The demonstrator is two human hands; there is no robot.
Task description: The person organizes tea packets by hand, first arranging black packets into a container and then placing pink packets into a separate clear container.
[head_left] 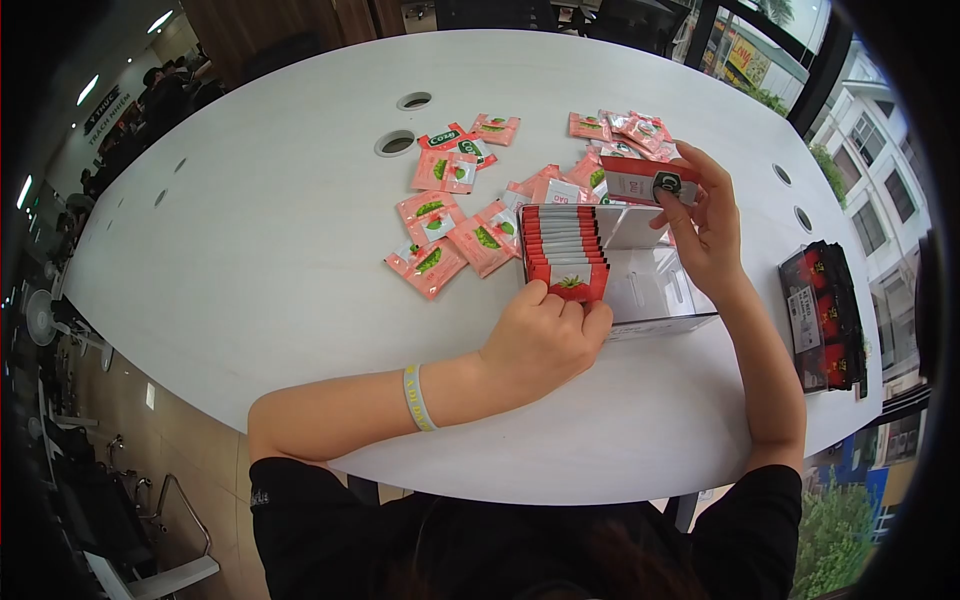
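A clear plastic box with compartments stands near the table's front. Its left compartment holds an upright row of red sachets, the front one with a strawberry picture. My left hand is closed at the box's front left, fingers curled over the front wall by that sachet; its fingertips are partly hidden. Above the box's right compartment, my right hand pinches a pink-and-red sachet between thumb and fingers. Loose pink sachets lie left of and behind the box, with another pile at the back right.
A dark pack with red pictures lies at the right on the white table. Round cable holes are set in the tabletop. Chairs stand behind it, and a window is on the right.
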